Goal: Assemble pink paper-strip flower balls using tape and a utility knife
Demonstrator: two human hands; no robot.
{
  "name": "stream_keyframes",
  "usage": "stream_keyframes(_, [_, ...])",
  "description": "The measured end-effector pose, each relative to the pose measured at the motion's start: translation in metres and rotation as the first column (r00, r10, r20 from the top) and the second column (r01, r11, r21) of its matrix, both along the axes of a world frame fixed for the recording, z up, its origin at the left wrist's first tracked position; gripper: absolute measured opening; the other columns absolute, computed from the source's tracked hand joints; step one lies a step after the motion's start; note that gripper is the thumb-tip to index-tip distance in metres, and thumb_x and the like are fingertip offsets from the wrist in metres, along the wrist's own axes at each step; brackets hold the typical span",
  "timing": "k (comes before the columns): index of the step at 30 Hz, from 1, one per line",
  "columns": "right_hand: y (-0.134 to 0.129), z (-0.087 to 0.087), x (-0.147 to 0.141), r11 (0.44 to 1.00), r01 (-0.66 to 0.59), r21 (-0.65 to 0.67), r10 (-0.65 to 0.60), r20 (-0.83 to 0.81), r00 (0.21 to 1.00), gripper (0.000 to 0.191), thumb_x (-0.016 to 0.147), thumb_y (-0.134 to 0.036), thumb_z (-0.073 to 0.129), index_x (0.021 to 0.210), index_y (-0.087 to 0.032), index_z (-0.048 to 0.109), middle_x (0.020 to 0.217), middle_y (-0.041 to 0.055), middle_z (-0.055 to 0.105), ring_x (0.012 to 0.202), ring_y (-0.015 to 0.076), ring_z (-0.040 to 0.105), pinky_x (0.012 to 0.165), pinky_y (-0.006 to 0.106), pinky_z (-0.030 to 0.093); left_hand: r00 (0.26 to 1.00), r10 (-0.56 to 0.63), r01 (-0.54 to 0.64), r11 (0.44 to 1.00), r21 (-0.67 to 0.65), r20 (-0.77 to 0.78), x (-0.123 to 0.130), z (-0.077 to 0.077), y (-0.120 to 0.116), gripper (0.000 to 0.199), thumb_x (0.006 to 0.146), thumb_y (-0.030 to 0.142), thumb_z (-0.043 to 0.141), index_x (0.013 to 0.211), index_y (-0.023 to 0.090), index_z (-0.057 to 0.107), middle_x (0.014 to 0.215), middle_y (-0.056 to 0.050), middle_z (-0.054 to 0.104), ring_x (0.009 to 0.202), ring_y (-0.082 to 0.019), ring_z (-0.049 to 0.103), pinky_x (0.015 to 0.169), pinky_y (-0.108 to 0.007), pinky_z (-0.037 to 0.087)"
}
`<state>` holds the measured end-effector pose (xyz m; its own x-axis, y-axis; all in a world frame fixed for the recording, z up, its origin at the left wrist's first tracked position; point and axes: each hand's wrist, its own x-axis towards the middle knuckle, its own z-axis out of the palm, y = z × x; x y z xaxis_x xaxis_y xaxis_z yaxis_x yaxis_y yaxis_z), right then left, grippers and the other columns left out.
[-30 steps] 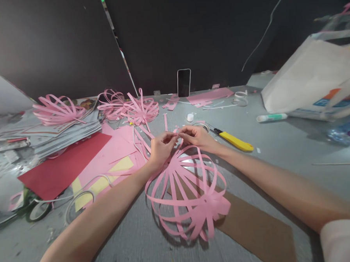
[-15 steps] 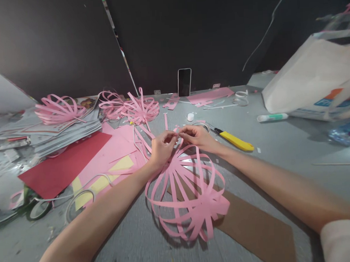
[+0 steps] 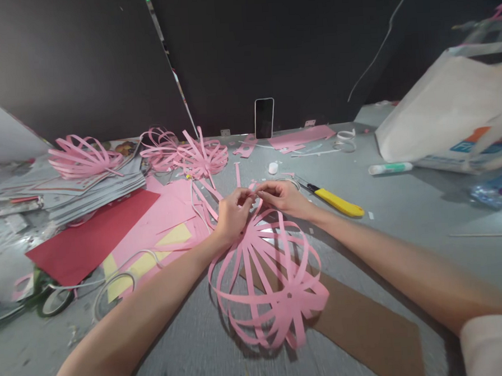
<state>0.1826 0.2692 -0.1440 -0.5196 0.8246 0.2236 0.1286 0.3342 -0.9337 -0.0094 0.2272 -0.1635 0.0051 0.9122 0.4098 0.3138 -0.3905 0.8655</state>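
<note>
A pink paper-strip ball (image 3: 289, 292) lies in front of me, its strips fanning out from two hubs and several of them bowed into loops. At its far end, my left hand (image 3: 236, 212) and my right hand (image 3: 286, 198) meet fingertip to fingertip. Both hands are closed in a pinch on the end of a pink paper strip (image 3: 257, 205), and the fingers mostly cover that end. Under the ball lies a brown cardboard piece (image 3: 368, 328), partly hidden by the strips.
Left are red paper (image 3: 93, 235), pink sheets (image 3: 171, 200), a paper stack (image 3: 95, 199) and finished pink strip shapes (image 3: 203, 157). A yellow utility knife (image 3: 340, 202) and glue stick (image 3: 391, 169) lie right. Behind stands a phone (image 3: 265, 119); a white bag (image 3: 436, 111) is far right.
Both hands stay nearly in place, still pinching at the same spot. The near end of the paper ball has tilted slightly, so the hole in its hub now shows.
</note>
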Motion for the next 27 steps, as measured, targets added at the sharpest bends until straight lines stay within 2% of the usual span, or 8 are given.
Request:
stream_keyframes(3, [-0.0002,0.0002,0.0001,1.0,-0.002,0.002,0.002,-0.006,1.0,0.036,0.094,-0.054,0.067,0.1,-0.019,0.076,0.072,0.0008,0.067,0.062,0.0143,0.056,0.058,0.027,0.041,1.0,-0.012,0.012,0.999,-0.03,0.021,0.0003,0.0009,0.0008,0.018,0.097,0.035,0.065,0.093,0.018,0.068,0.083,-0.003,0.075,0.074,-0.016,0.069,0.071,-0.027,0.052])
stream_keyframes(12, [-0.0018,0.0055,-0.0016,0.996,0.079,0.041,-0.079,0.004,0.997,0.04,0.091,-0.057,0.069,0.097,-0.018,0.077,0.067,-0.0004,0.062,0.059,0.0128,0.052,0.055,0.026,0.039,0.999,-0.025,0.026,0.999,-0.036,0.027,0.0008,0.0016,0.0001,0.016,0.098,0.033,0.062,0.091,0.018,0.065,0.078,-0.002,0.071,0.07,-0.014,0.064,0.069,-0.026,0.048])
stream_keyframes(18, [-0.0002,0.0082,0.0014,0.981,0.19,0.036,-0.187,-0.071,0.98,0.042,0.092,-0.057,0.07,0.106,-0.018,0.072,0.063,-0.0027,0.057,0.056,0.0122,0.048,0.053,0.026,0.036,0.999,-0.023,0.025,0.998,-0.053,0.039,-0.0009,-0.001,0.0018,0.018,0.097,0.035,0.063,0.091,0.018,0.066,0.079,-0.002,0.071,0.07,-0.014,0.064,0.07,-0.027,0.049])
stream_keyframes(22, [-0.0016,0.0089,0.0022,0.978,0.204,0.044,-0.2,-0.086,0.976,0.043,0.093,-0.059,0.069,0.111,-0.02,0.068,0.064,-0.004,0.052,0.058,0.0129,0.045,0.054,0.027,0.035,0.993,-0.019,0.029,0.996,-0.081,0.115,-0.0007,-0.0038,0.0036,0.022,0.095,0.04,0.067,0.093,0.018,0.069,0.082,-0.003,0.073,0.072,-0.015,0.067,0.072,-0.028,0.052])
stream_keyframes(27, [0.0016,0.0041,0.0042,0.969,0.228,0.094,-0.21,-0.167,0.963,0.037,0.096,-0.055,0.067,0.112,-0.022,0.067,0.07,-0.0024,0.051,0.063,0.0145,0.046,0.059,0.029,0.038,0.992,0.0,0.013,0.995,-0.099,0.128,-0.0003,-0.0053,0.0042,0.024,0.094,0.042,0.069,0.093,0.018,0.07,0.082,-0.004,0.074,0.071,-0.016,0.068,0.072,-0.028,0.053])
